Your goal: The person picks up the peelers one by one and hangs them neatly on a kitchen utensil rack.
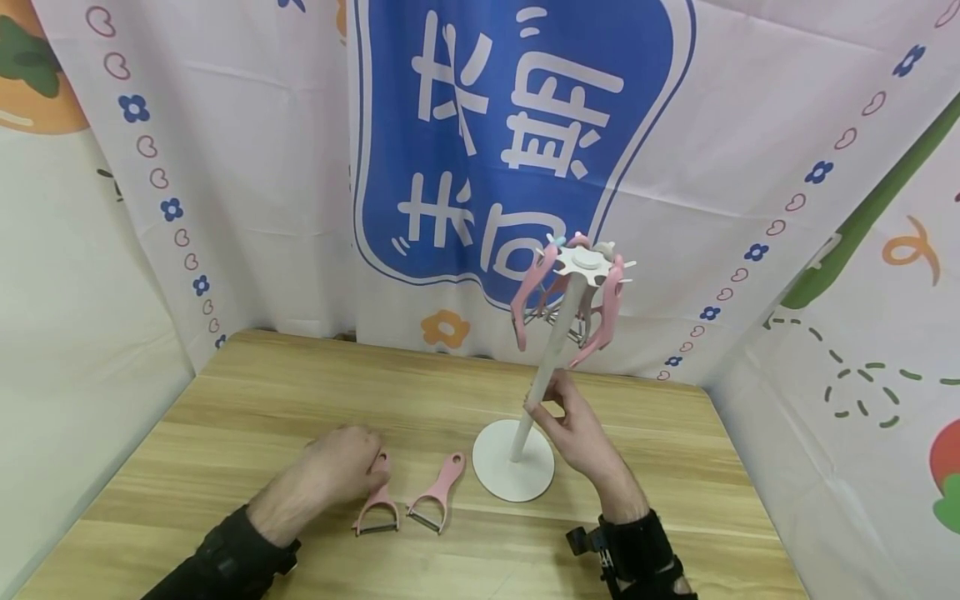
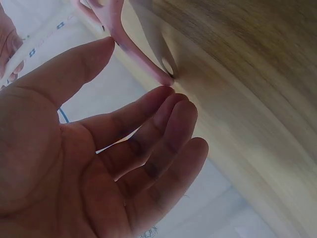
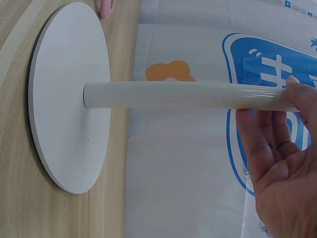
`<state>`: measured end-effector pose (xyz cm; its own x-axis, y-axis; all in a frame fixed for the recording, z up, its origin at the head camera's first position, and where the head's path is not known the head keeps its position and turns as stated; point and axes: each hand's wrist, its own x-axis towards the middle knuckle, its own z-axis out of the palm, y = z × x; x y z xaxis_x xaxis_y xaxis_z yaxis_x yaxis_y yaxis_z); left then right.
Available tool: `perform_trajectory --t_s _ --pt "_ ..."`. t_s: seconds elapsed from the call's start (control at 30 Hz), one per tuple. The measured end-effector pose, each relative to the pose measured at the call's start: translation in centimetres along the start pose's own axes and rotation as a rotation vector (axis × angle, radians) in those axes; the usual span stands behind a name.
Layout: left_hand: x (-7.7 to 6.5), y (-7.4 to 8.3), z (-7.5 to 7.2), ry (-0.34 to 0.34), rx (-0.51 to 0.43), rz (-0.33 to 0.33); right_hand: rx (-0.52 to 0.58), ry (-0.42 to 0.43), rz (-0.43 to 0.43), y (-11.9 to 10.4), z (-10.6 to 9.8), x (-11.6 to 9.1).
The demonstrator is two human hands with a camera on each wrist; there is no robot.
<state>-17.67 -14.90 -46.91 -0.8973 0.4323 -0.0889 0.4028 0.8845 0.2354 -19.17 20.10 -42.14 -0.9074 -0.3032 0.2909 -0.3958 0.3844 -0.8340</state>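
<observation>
In the head view a white stand [image 1: 555, 343] rises from a round base on the table, with several pink-handled peelers [image 1: 611, 307] hanging from hooks at its top. My right hand [image 1: 577, 429] holds its pole low down, thumb on one side and fingers on the other. Left of the base lie two pink peelers with wide blades. Over the left one [image 1: 380, 493] is my left hand [image 1: 341, 467]. In the left wrist view its thumb tip meets that peeler's handle [image 2: 138, 55], and the loosely bent fingers are right at the handle's end. The other peeler [image 1: 447, 477] lies untouched between hand and base.
The wooden table [image 1: 285, 383] ends at a printed white curtain [image 1: 292, 250] behind the stand. More printed cloth hangs at the left and right sides. The hanging peelers stick out around the stand's top, above my right hand.
</observation>
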Motion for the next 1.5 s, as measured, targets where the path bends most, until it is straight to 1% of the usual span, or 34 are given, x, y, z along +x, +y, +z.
perform_trajectory --t_s 0.23,0.37,0.57,0.67,0.73,0.83,0.97,1.1,1.27,1.4,1.5 --pt "0.0 0.2 0.0 -0.019 -0.016 -0.012 -0.001 0.003 -0.002 0.2 0.0 0.0" --pt "-0.1 0.3 0.0 -0.050 -0.051 -0.040 -0.002 0.001 -0.017 0.1 0.0 0.0" --pt "-0.2 0.5 -0.1 -0.088 -0.048 -0.051 0.003 -0.003 -0.009 0.0 -0.1 0.1" --pt "-0.2 0.5 -0.2 -0.091 -0.056 -0.052 0.001 0.001 0.005 1.3 0.1 0.3" --pt "-0.1 0.5 -0.1 -0.088 -0.064 -0.047 -0.001 0.005 0.009 2.3 0.2 0.4" --pt "0.0 0.4 0.0 -0.064 -0.064 -0.018 0.003 0.006 0.009 3.6 0.3 0.5" --pt "0.0 0.1 0.1 -0.021 -0.050 0.029 0.027 -0.003 -0.004 3.9 0.2 0.5" --pt "0.1 -0.1 0.3 -0.003 -0.045 0.054 0.040 -0.010 -0.017 3.9 0.1 0.5" --pt "0.2 -0.1 0.5 -0.009 -0.075 0.044 0.037 -0.009 -0.026 4.0 0.1 0.5" --pt "0.3 -0.1 0.3 -0.018 -0.104 0.011 0.035 -0.009 -0.031 4.1 0.1 0.5" --pt "0.4 -0.1 0.1 -0.010 -0.110 -0.004 0.036 -0.010 -0.032 4.2 0.1 0.5"
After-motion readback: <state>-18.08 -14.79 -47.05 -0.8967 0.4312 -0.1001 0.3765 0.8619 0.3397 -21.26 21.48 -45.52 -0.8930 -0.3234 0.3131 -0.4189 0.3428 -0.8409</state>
